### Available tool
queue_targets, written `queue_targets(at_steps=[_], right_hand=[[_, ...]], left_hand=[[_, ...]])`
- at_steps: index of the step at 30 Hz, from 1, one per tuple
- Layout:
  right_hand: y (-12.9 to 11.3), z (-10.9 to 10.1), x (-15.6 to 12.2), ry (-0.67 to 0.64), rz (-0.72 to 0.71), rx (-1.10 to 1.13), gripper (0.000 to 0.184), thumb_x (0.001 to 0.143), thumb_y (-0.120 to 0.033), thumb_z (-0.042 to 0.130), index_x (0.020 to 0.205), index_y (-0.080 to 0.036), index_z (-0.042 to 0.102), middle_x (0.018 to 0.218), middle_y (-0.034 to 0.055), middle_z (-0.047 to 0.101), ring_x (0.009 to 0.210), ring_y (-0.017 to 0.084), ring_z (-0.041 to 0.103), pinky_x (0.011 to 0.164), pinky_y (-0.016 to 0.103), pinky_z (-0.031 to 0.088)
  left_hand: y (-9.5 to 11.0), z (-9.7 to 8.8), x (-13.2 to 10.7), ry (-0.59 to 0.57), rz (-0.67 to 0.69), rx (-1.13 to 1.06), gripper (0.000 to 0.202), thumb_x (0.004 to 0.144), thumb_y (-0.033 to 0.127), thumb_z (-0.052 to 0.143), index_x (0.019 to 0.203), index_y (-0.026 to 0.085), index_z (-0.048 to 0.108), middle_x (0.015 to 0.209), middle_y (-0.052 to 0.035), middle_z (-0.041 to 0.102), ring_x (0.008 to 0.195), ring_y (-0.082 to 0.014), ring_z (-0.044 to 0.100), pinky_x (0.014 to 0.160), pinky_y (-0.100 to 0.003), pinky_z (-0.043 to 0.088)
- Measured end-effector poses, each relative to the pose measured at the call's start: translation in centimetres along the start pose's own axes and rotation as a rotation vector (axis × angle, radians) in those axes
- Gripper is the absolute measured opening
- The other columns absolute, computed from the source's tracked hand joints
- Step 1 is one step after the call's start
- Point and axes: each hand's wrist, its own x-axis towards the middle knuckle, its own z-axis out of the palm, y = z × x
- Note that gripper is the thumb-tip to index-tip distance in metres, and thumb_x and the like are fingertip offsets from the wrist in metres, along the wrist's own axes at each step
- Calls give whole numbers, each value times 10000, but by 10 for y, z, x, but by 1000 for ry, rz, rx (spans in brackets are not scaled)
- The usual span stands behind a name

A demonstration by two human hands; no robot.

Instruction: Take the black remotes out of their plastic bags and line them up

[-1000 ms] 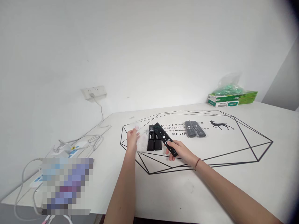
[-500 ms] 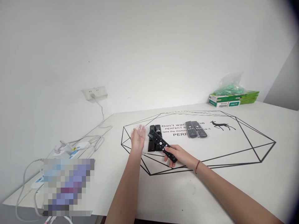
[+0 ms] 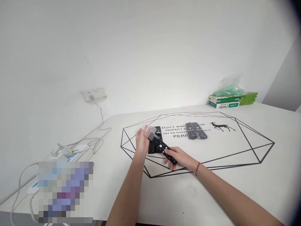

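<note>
Black remote in right hand

Single head-worn view, looking forward and down across the worktop. Wall faces it, filling the upper half. Wide framing, lens edge dark at upper right. Forearms run in from the bottom and lower right; left hand and right hand sit near frame centre.

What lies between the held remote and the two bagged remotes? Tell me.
The head view shows black lettering on the white tabletop between the held remote and the bagged remotes.
</note>
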Motion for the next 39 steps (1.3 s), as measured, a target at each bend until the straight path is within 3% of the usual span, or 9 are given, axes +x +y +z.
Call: queue_targets(at_steps=[9, 19, 25, 31, 39], right_hand=[[-14, -4, -9, 107, -136, 31, 358, 858, -485, 450, 860, -133, 515, 741, 72, 669, 435, 118, 591, 394, 228, 438], [-3, -7, -2, 123, -115, 0, 356, 846, -498, 463, 824, -145, 499, 778, 83, 671, 438, 124, 599, 370, 225, 419], [-6, -6, -3, 155, -152, -1, 363, 850, -497, 452, 782, -145, 506, 767, 80, 664, 442, 121, 594, 386, 231, 426], [-3, -5, -3, 94, -144, -27, 376, 846, -502, 452, 777, -138, 514, 786, 89, 668, 454, 126, 599, 396, 234, 428], [-6, -5, -6, 112, -168, 4, 394, 838, -522, 453, 862, -134, 516, 770, 74, 665, 440, 118, 586, 391, 228, 414]], left_hand=[[9, -1, 2, 159, 37, -80, 102, 840, 162, 549, 847, 174, 448, 1164, -113, 589, 1035, -190, 607, 806, -293, 549], [9, 0, 2, 95, -10, -115, 40, 882, 193, 477, 862, 158, 477, 1165, -128, 589, 1018, -200, 616, 793, -321, 557], [11, -2, 5, 142, 4, -145, 24, 865, 159, 495, 848, 163, 479, 1143, -120, 605, 1034, -191, 609, 803, -303, 551], [11, 0, 4, 153, 14, -105, 96, 846, 134, 522, 834, 177, 436, 1137, -112, 606, 1023, -190, 616, 792, -285, 549], [9, 0, 4, 145, 34, -64, 467, 760, 45, 624, 1037, 259, 315, 1117, -62, 614, 954, -131, 640, 782, -246, 547]])
